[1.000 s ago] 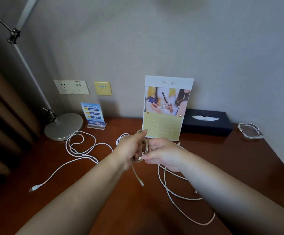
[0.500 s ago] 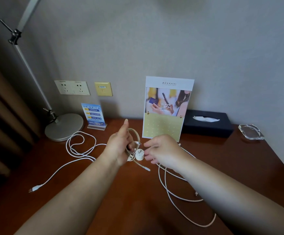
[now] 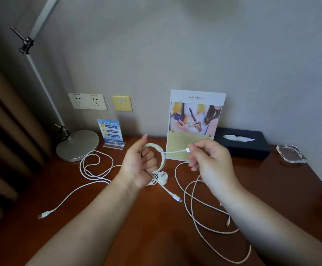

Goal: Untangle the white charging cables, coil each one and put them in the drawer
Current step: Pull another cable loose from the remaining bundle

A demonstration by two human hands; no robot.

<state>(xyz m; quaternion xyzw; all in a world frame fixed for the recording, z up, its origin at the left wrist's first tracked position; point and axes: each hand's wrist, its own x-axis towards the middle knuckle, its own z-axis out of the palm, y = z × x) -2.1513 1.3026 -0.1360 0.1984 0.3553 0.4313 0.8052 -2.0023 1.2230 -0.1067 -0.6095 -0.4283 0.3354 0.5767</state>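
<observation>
Inside the left hand [image 3: 137,166], part of the coiled cable [image 3: 163,160].

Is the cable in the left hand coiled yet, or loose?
Mostly coiled: the white braided cable loops through the left hand, but its last stretch runs straight to the right hand, pinching its plug.

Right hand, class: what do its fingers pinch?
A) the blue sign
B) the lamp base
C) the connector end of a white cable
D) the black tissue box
C: the right hand pinches the white connector of the cable coil that the left hand holds.
</observation>
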